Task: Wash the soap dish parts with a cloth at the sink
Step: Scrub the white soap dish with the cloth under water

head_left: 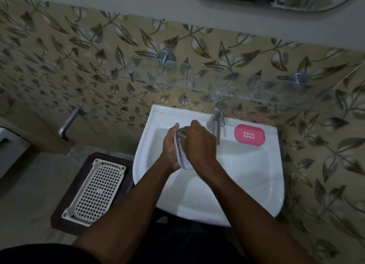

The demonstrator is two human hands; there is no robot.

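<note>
Two bare forearms reach up from the bottom edge over dark clothing and meet above the white ceramic wash basin (276,186). The left hand (170,147) cups a white oval plastic soap dish shell (183,161) from its left side, with the fingers curled round the long edge and the thumb up near the far end. The shell is tilted on its side over the left part of the bowl, its hollow facing right, and a grey band runs along its inside. The right hand (199,145) lies knuckles-up across that hollow, fingers curled down onto a small grey cloth (180,133). Only a scrap of the cloth shows at the far end of the shell.

The bowl is open to the right of the hands and toward the near rim. To the left, below the basin rim, one white perforated plastic basket (94,188) sits on a dark brown wooden stool (59,216).

On the basin's back ledge stands one chrome pillar tap (216,119), close beside the right hand's knuckles. Right of the tap lies one pink oval slotted soap dish tray (249,135), flat on the ledge and apart from the hands. That makes two soap dish parts in all.

Further back are a chrome wall spout (68,122) at left, a clear glass shelf (197,86) on two chrome mounts over the tap, leaf-patterned tiles, and the edge of a mirror (296,1).
</note>
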